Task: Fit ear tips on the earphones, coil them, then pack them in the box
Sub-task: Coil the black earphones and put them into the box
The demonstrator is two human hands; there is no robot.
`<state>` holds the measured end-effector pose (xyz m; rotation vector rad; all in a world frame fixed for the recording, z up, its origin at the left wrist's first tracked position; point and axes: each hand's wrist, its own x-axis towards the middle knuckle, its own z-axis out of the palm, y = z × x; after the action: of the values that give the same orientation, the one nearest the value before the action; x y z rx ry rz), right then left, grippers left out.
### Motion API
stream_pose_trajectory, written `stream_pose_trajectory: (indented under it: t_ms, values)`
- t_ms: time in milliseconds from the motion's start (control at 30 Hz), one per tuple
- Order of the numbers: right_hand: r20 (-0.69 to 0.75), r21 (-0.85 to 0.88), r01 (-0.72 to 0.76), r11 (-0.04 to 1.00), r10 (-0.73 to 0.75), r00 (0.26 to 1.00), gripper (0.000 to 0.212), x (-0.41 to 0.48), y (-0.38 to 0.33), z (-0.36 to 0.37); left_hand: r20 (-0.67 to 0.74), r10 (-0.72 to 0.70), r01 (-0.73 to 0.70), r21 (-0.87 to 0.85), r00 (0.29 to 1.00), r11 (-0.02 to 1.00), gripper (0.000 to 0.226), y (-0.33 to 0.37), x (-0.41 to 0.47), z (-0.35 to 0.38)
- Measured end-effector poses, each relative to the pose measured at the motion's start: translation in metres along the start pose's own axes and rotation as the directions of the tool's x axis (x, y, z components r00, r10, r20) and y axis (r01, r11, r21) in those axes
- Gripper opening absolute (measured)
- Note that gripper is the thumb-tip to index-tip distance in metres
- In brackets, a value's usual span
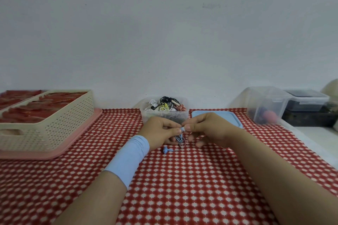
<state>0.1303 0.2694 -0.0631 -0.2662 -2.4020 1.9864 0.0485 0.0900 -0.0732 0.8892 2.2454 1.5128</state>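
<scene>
Blue earphones hang between my two hands above the red checked cloth. My left hand pinches one blue earbud with its cable looping below. My right hand pinches at the tip of that same earbud; whether an ear tip sits under its fingers is hidden. The second earbud lies on the cloth just below my left hand. Behind my hands stands a clear tub holding several coiled earphones in black, white, yellow and orange.
A blue lid lies flat right of the tub. A cream perforated basket with red items sits on a pink tray at the left. Clear containers and a dark-filled box stand at the right, past the cloth's edge.
</scene>
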Motion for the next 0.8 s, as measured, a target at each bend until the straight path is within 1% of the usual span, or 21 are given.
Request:
stream_pose_trajectory:
  t_ms: [100,267,400,500,533,667,733,800]
  values:
    - [0.012,0.03,-0.019,0.999,0.019,1.0,0.009,0.001,-0.001,0.0,0.006,0.005,-0.005,-0.029,1.0,1.0,0.014,0.0,-0.001,0.0]
    - [0.032,0.065,-0.033,0.997,0.031,0.999,0.009,0.001,-0.001,0.0,-0.006,0.007,-0.007,-0.079,1.0,0.997,0.012,-0.003,0.0,0.002]
    - [0.045,0.091,-0.035,0.995,0.031,0.998,0.01,0.002,0.001,-0.002,0.008,-0.009,0.01,-0.204,1.0,0.979,0.01,-0.003,0.0,0.007]
    - [0.031,0.146,-0.015,0.989,0.011,0.999,0.014,0.004,0.002,-0.002,0.028,-0.028,0.036,-0.37,0.999,0.929,0.011,-0.001,-0.001,0.012]
    - [0.021,0.152,-0.004,0.988,0.001,1.0,0.014,0.004,0.002,-0.002,0.028,-0.031,0.04,-0.397,0.999,0.917,0.011,-0.002,0.0,0.012]
    - [-0.02,0.046,0.063,0.997,-0.062,0.998,0.008,0.001,0.001,-0.001,0.046,-0.062,0.075,-0.394,0.997,0.916,0.012,-0.003,-0.001,0.012]
    - [-0.053,-0.017,0.144,0.989,-0.145,0.988,0.01,0.001,-0.001,0.0,0.055,-0.09,0.105,-0.435,0.994,0.894,0.012,-0.002,0.0,0.012]
    - [-0.072,-0.082,0.212,0.974,-0.218,0.973,0.008,0.002,-0.003,0.0,0.076,-0.117,0.139,-0.468,0.99,0.873,0.013,-0.002,0.001,0.011]
